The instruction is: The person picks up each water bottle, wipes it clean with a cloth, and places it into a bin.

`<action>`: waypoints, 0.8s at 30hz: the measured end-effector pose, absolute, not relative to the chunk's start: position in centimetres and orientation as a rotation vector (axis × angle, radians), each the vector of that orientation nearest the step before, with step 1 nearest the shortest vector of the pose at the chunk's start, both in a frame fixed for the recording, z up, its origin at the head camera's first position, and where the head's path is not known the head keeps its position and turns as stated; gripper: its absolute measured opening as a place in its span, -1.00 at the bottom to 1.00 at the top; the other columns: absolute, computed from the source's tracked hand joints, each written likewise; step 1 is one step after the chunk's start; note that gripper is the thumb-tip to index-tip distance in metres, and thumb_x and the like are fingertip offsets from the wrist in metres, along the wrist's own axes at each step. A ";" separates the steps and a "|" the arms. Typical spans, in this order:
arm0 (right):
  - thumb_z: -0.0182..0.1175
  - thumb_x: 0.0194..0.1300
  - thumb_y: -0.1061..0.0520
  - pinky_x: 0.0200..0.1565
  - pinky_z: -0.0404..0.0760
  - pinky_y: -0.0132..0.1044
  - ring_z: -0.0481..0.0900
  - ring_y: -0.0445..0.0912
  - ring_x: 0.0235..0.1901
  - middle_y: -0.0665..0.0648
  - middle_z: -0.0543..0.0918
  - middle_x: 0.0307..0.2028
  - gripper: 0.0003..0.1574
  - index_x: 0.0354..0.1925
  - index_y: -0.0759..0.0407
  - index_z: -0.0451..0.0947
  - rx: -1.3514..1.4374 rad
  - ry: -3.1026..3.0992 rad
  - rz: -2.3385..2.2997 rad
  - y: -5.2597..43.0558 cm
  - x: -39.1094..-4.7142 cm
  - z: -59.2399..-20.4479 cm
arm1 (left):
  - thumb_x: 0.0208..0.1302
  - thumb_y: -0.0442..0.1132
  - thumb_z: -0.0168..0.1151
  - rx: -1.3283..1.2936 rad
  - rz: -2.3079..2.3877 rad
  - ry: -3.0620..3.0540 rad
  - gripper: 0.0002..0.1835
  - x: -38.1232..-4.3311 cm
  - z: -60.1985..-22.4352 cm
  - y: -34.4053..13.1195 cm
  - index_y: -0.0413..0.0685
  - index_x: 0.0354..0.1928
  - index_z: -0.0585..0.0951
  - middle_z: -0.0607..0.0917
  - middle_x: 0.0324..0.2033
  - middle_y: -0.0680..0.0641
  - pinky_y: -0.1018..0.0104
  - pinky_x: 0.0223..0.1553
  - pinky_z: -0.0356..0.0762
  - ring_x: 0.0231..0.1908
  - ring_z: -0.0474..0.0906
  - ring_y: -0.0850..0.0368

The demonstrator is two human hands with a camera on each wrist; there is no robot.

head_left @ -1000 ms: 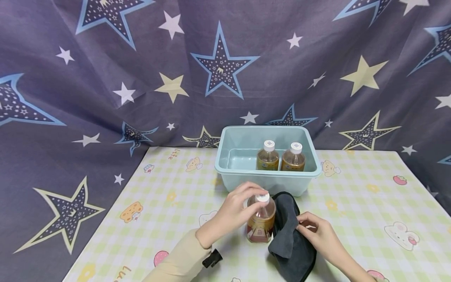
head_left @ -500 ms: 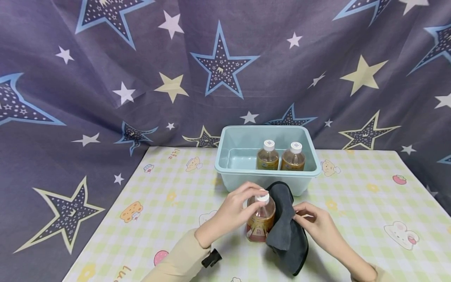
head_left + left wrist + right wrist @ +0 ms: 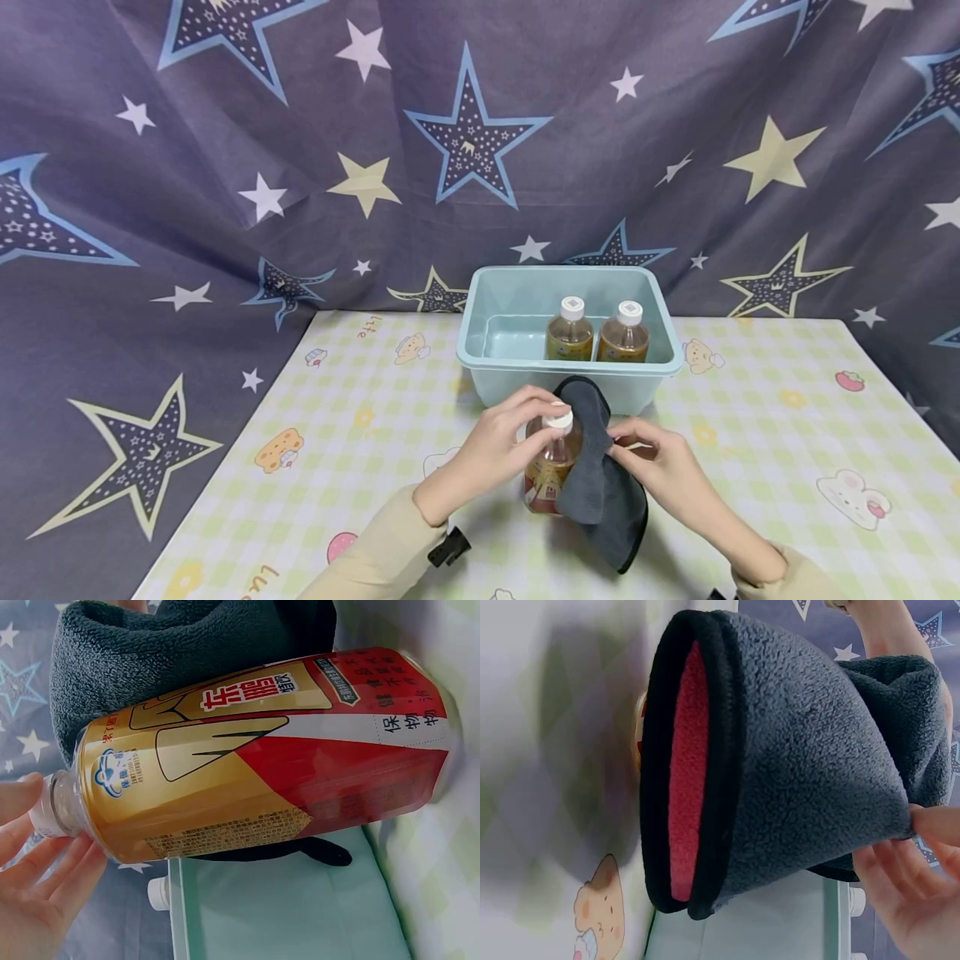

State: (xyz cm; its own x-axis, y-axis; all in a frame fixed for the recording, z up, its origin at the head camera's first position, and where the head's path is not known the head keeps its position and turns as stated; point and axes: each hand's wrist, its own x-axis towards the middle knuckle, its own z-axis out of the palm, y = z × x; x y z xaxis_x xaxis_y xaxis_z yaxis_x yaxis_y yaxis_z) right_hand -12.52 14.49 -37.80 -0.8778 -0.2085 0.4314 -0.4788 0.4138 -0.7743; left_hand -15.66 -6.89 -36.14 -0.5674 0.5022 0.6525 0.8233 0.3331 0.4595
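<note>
My left hand (image 3: 495,442) pinches the white cap of a drink bottle (image 3: 270,757) with a gold and red label, which stands upright on the table. With thumb and fingertips, my right hand (image 3: 667,467) pinches a folded dark grey cloth (image 3: 592,467). That cloth hangs against the bottle's right side and covers part of it in the head view. In the right wrist view the cloth (image 3: 810,742) shows a black edging and a pink-red inner face.
Behind the hands a light blue plastic bin (image 3: 487,364) stands on the checked tablecloth (image 3: 397,400). Inside its right half are two capped bottles, a left one (image 3: 570,337) and a right one (image 3: 624,340). A star-patterned curtain (image 3: 300,125) hangs at the back.
My right hand has moved left and slightly up with the cloth, which now overlaps more of the bottle. My left hand keeps its hold on the cap.
</note>
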 end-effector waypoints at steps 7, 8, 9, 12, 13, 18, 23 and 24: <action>0.21 -0.01 0.45 -0.43 0.58 -0.39 0.53 -0.28 -0.44 0.04 0.59 -0.43 -0.79 -0.41 0.20 0.54 0.593 -2.438 1.444 14.3 -12.6 -38.7 | 0.07 -0.30 0.24 -1.169 -1.107 -2.216 -0.78 -15.7 -36.2 -6.9 -0.11 -0.18 0.59 0.55 -0.20 0.03 0.55 -0.10 0.41 -0.14 0.49 0.26; 0.21 -0.02 0.45 -0.44 0.58 -0.39 0.52 -0.29 -0.44 0.04 0.59 -0.43 -0.79 -0.41 0.19 0.54 0.596 -2.444 1.448 14.3 -12.6 -38.9 | 0.07 -0.30 0.24 -1.169 -1.110 -2.217 -0.78 -15.7 -36.2 -6.9 -0.11 -0.18 0.59 0.55 -0.20 0.03 0.55 -0.10 0.41 -0.14 0.49 0.26; 0.22 -0.02 0.45 -0.45 0.57 -0.39 0.52 -0.30 -0.45 0.04 0.58 -0.42 -0.79 -0.41 0.19 0.53 0.598 -2.453 1.452 14.3 -12.6 -39.1 | 0.07 -0.30 0.24 -1.170 -1.111 -2.218 -0.78 -15.7 -36.2 -6.9 -0.10 -0.18 0.59 0.55 -0.20 0.03 0.55 -0.10 0.41 -0.14 0.49 0.26; 0.22 -0.01 0.44 -0.47 0.56 -0.40 0.53 -0.29 -0.45 0.04 0.58 -0.43 -0.79 -0.41 0.18 0.53 0.595 -2.485 1.467 14.2 -12.6 -39.7 | 0.07 -0.30 0.24 -1.175 -1.113 -2.219 -0.78 -15.7 -36.2 -6.9 -0.10 -0.18 0.59 0.55 -0.20 0.03 0.55 -0.10 0.42 -0.14 0.49 0.26; 0.21 -0.01 0.44 -0.46 0.56 -0.40 0.53 -0.28 -0.45 0.03 0.57 -0.43 -0.78 -0.42 0.18 0.52 0.591 -2.497 1.475 14.2 -12.6 -39.9 | 0.07 -0.30 0.24 -1.176 -1.116 -2.219 -0.78 -15.6 -36.2 -6.9 -0.10 -0.18 0.59 0.55 -0.20 0.03 0.55 -0.11 0.42 -0.15 0.50 0.26; 0.19 -0.03 0.49 -0.45 0.56 -0.39 0.52 -0.29 -0.46 0.01 0.54 -0.45 -0.75 -0.45 0.17 0.49 0.563 -2.541 1.481 14.2 -12.7 -40.8 | 0.08 -0.29 0.23 -1.178 -1.119 -2.224 -0.78 -15.6 -36.0 -6.9 -0.10 -0.18 0.59 0.55 -0.20 0.03 0.56 -0.13 0.42 -0.15 0.49 0.26; 0.19 -0.01 0.47 -0.45 0.56 -0.40 0.52 -0.29 -0.48 0.01 0.56 -0.46 -0.76 -0.46 0.17 0.47 0.584 -2.578 1.455 14.2 -12.9 -41.5 | 0.08 -0.29 0.23 -1.180 -1.111 -2.222 -0.78 -15.6 -36.0 -6.9 -0.10 -0.18 0.59 0.55 -0.20 0.03 0.55 -0.11 0.41 -0.14 0.49 0.27; 0.19 0.00 0.46 -0.45 0.56 -0.40 0.52 -0.27 -0.48 0.01 0.56 -0.47 -0.78 -0.46 0.17 0.47 0.589 -2.590 1.454 14.2 -12.9 -41.5 | 0.08 -0.28 0.23 -1.180 -1.109 -2.222 -0.78 -15.7 -36.1 -6.9 -0.10 -0.18 0.59 0.55 -0.20 0.03 0.55 -0.10 0.41 -0.14 0.49 0.27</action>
State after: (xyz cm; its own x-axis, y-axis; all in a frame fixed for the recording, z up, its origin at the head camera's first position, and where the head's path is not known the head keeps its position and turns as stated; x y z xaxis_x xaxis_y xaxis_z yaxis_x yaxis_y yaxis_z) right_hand -12.95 14.19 -41.53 -0.9181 -0.2774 0.2831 -0.3862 0.4651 -0.7965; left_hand -15.65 -6.90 -36.06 -0.5696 0.5130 0.6422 0.8216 0.3323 0.4633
